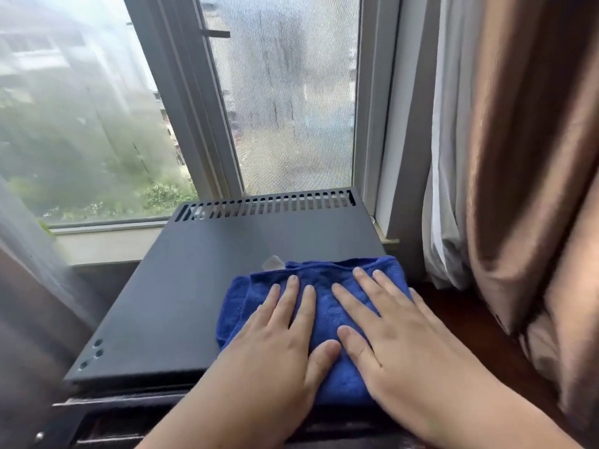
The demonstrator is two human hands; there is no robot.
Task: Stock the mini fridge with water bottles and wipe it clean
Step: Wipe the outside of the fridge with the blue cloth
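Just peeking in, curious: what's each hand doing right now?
Left hand: open, fingers flat, pressing on the blue cloth.
Right hand: open, fingers flat, pressing on the same cloth.

Lit by soft, overcast daylight through the window straight ahead; no lamp glare. Bright and washed out at upper left, dimmer toward the brown curtain at right. Faint pale sheen on the dark fridge top, with only soft, shallow shadows under the hands. Hazy outdoors, grainy behind the mesh screen. Bent window frame lines from wide-angle distortion; smeared, blurred edges at lower left and right.
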